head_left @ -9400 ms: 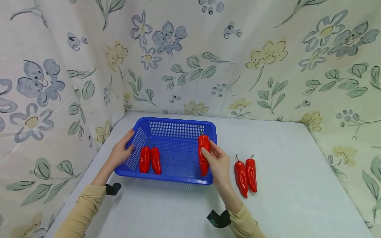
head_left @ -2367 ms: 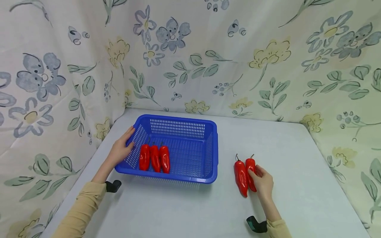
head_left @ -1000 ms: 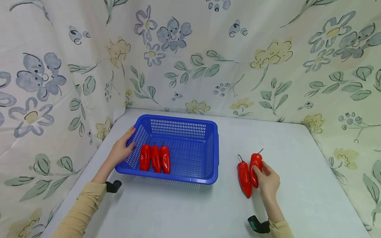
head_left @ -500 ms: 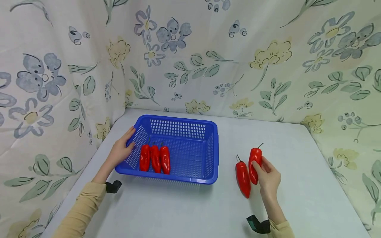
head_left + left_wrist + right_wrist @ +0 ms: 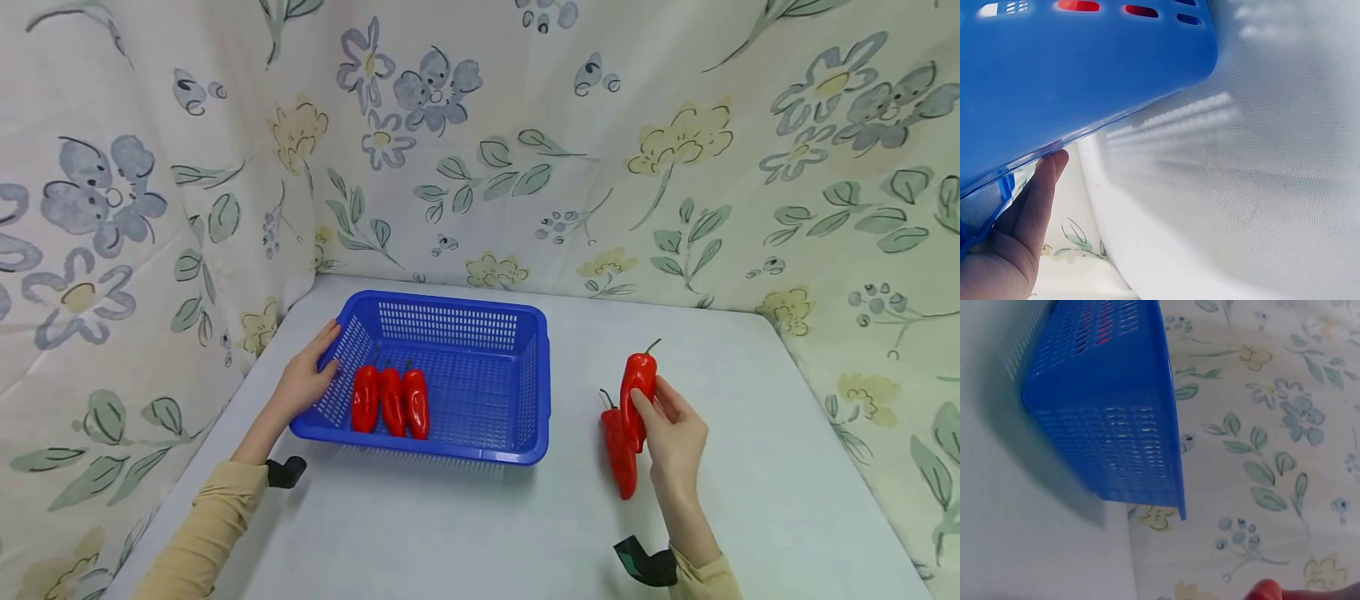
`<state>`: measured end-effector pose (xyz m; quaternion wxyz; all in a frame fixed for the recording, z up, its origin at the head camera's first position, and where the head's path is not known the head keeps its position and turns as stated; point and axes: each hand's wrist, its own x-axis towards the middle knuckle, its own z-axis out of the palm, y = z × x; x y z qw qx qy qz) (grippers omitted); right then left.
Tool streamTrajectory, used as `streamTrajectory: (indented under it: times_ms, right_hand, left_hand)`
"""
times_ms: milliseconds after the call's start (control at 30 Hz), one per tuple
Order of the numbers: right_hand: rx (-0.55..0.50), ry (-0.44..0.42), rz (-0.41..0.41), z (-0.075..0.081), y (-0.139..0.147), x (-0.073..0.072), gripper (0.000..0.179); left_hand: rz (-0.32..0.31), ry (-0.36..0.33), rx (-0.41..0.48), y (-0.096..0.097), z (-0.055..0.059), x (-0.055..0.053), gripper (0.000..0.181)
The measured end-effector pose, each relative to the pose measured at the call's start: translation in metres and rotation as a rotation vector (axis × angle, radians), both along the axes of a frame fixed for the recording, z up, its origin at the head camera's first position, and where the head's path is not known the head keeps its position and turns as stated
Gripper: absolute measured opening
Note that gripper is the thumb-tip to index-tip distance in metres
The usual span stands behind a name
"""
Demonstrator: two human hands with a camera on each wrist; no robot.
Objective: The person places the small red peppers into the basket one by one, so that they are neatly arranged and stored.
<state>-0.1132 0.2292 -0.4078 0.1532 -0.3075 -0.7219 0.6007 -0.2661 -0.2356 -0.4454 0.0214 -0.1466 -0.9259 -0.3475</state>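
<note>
In the head view my right hand (image 5: 677,429) pinches a red pepper (image 5: 637,373) between thumb and fingers, stem pointing up. Its lower end overlaps another red pepper (image 5: 619,462) lying on the table. My left hand (image 5: 302,383) grips the left side of a blue plastic basket (image 5: 465,453), thumb inside the wall and fingers along the rim. Three red peppers lie side by side in the basket's left part, the rightmost pepper (image 5: 416,404) among them. In the left wrist view the left hand (image 5: 1029,225) is against the edge of the basket (image 5: 1085,75).
A white table (image 5: 450,533) carries the basket and the peppers. Floral cloth (image 5: 480,192) hangs behind the table and along both sides. The right wrist view shows the basket's slotted wall (image 5: 1104,450) close to the cloth.
A third pepper has been laid in the basket since the oldest frame. My right hand has since taken another pepper from the table, raising it and now shifting it slightly left. The left hand stays put.
</note>
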Motion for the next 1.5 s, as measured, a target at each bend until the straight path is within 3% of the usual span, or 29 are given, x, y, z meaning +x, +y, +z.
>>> streamTrajectory:
  times_ms: [333, 667, 867, 1100, 1500]
  right_hand:
    - [-0.024, 0.015, 0.068, 0.005, -0.027, -0.007, 0.060]
    - [-0.077, 0.107, 0.126, 0.010, -0.052, -0.018, 0.057]
    - [-0.090, 0.104, 0.191, 0.012, -0.072, -0.023, 0.054]
    - [-0.104, 0.119, 0.254, 0.009, -0.099, -0.032, 0.053]
    - [-0.183, 0.143, 0.275, -0.005, -0.146, -0.050, 0.049]
  left_hand:
    - [-0.003, 0.017, -0.009, -0.001, -0.002, -0.001, 0.060]
    - [0.005, 0.005, -0.005, 0.001, -0.001, 0.001, 0.060]
    - [0.003, 0.000, 0.001, 0.002, -0.001, 0.001, 0.060]
    - [0.006, 0.004, -0.009, 0.000, -0.002, 0.000, 0.061]
    - [-0.011, 0.038, -0.006, 0.001, -0.003, 0.000, 0.060]
